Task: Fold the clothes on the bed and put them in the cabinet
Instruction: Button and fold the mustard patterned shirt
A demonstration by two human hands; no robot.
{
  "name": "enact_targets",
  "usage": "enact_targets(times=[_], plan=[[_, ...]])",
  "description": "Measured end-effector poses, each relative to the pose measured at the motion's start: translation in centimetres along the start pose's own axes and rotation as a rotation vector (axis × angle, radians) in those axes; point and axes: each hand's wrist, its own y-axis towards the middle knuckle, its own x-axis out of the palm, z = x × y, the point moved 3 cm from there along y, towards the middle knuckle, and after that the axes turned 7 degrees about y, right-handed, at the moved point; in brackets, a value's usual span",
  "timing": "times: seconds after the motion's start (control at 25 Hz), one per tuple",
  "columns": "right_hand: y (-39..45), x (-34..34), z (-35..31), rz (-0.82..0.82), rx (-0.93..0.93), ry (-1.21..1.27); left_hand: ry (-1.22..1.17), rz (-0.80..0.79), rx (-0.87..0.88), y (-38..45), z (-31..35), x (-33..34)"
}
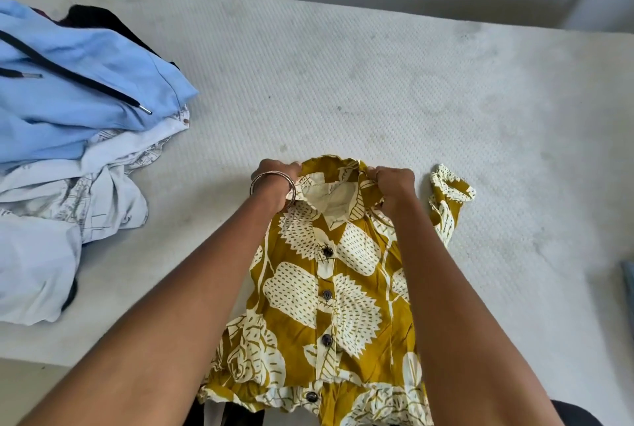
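Hem (pixel 308 394): bottom centre, hangs off the near edge of the bed (pixel 377 89); draw it up onto the bed before any fold.
Shirt (pixel 329 295): mustard leaf print, lower centre, buttons up, placket runs straight toward the collar.
Left hand (pixel 278 182): centre frame, fingers curled round the left shoulder seam; bangles on the wrist.
Right hand (pixel 394 187): grips the right shoulder beside the collar.
Step, as judged: laying the shirt flat. Pull both shoulders level and taut so the placket stays centred.
Sleeve (pixel 449 199): right of the hands, crumpled; smooth it first.
Pile (pixel 68 137): left edge, blue and white clothes, unfolded, well apart from the shirt.
Cabinet: not in view.
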Motion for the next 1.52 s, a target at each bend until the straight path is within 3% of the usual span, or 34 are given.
enact_targets(times=[0.28, 0.36, 0.48, 0.52, 0.6, 0.68, 0.72, 0.76, 0.84, 0.88, 0.96, 1.04, 1.08, 1.2, 1.32, 1.4, 1.52], plan=[[0.3, -2.2, 0.8, -0.23, 0.306, 0.378, -0.456, -0.292, -0.304, 1.3, -0.4, -0.7], [0.5, -2.5, 0.6, -0.306, 0.166, 0.279, -0.547, -0.295, -0.349, 2.4, -1.6, -0.2], [-0.4, -2.3, -0.3, -0.427, -0.182, -0.307, -0.656, -0.31, -0.351, 2.9, -2.5, 0.0], [-0.2, -2.3, -0.5, -0.395, -0.224, -0.377, -0.689, -0.307, -0.333, 2.8, -2.4, -0.1], [0.6, -2.7, -0.5, -0.289, -0.162, -0.219, -0.716, -0.269, -0.296, 2.2, -2.3, -0.5], [1.3, -3.1, 0.1, -0.126, -0.075, -0.044, -0.702, -0.245, -0.217, 1.8, -2.3, -0.6], [1.5, -3.5, 0.3, 0.002, -0.11, -0.115, -0.647, -0.201, -0.162, 1.6, -2.4, -0.7], [1.3, -4.1, 0.3, 0.174, -0.206, -0.32, -0.494, -0.108, -0.074, 1.6, -2.8, -0.9], [0.2, -5.4, 0.6, 0.459, -0.46, -0.677, 0.104, 0.182, 0.224, 1.8, -3.4, -1.9], [-0.2, -5.8, 0.9, 0.476, -0.547, -0.696, 0.349, 0.265, 0.413, 1.7, -3.4, -2.1], [-0.2, -6.0, 2.4, 0.303, -0.613, -0.63, 0.545, 0.136, 0.688, 1.9, -3.7, -1.2], [-0.6, -5.7, 4.2, 0.095, -0.657, -0.761, 0.668, -0.057, 0.773, 1.8, -3.6, 0.3], [-0.8, -5.8, 5.0, 0.045, -0.661, -0.822, 0.732, -0.081, 0.766, 1.7, -3.5, 0.7], [-1.3, -6.3, 5.4, 0.026, -0.521, -0.976, 0.669, -0.212, 0.604, 1.8, -3.6, 1.4], [-1.5, -6.4, 4.1, -0.142, -0.319, -0.958, 0.531, -0.313, 0.42, 1.0, -4.3, 1.2], [-2.4, -7.0, 1.8, -0.154, -0.334, -0.932, 0.352, -0.208, 0.417, 0.3, -3.9, -0.2], [-4.7, -7.7, -4.1, 0.037, -0.524, -1.073, 0.044, 0.049, 0.547, -1.8, -0.9, -4.8]])
